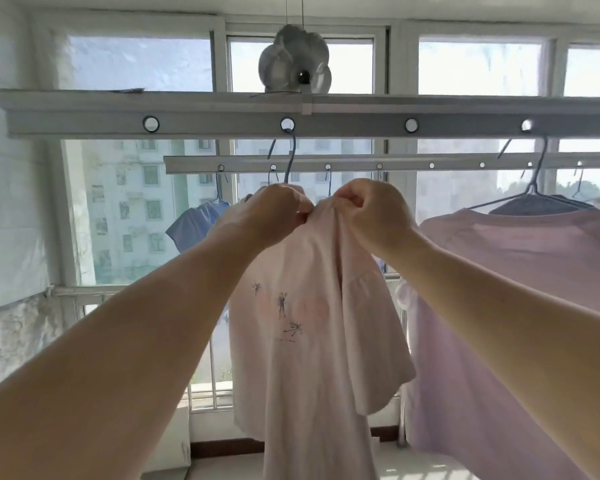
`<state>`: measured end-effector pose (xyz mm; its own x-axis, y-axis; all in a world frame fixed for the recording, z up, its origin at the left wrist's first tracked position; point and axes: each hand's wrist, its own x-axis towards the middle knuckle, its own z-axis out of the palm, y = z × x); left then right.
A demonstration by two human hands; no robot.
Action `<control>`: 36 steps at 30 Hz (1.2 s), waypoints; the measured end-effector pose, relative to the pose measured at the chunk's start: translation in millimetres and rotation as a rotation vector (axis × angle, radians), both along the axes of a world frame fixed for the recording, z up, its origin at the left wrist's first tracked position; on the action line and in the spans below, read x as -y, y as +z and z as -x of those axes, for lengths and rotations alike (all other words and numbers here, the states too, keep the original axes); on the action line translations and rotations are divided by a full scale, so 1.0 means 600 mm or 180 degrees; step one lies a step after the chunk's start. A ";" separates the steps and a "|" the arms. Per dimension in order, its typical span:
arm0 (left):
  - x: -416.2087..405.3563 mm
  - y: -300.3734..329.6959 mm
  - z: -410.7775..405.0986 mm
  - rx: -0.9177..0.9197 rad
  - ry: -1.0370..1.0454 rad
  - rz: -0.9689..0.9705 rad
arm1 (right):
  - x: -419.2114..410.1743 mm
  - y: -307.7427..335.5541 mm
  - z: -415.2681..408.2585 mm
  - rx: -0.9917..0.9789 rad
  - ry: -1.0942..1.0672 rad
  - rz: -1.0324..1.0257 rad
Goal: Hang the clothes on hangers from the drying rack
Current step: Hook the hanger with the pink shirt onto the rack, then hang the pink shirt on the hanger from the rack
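A pale pink T-shirt (302, 341) with small dark printed figures hangs straight ahead of me. Its blue wire hanger (290, 157) is hooked into a hole of the near rack rail (326, 124). My left hand (267, 216) pinches the shirt's collar from the left, and my right hand (368, 213) grips the bunched collar fabric from the right. The two hands nearly meet at the neckline. The hanger's shoulders are hidden under the hands and the fabric.
A larger lilac-pink shirt (520, 306) hangs at the right on its own wire hanger (534, 188). On the far rail (361, 164) hang several hangers and a blue garment (196, 225). Windows and a railing lie behind. A silver pulley housing (295, 62) sits above the near rail.
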<state>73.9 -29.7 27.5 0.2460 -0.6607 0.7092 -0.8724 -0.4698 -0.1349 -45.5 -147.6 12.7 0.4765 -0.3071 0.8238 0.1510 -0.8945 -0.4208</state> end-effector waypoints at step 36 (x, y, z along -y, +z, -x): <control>0.276 -0.016 0.204 -0.0194 -0.0277 0.0761 | 0.371 -0.031 0.188 -0.0227 -0.1963 0.0654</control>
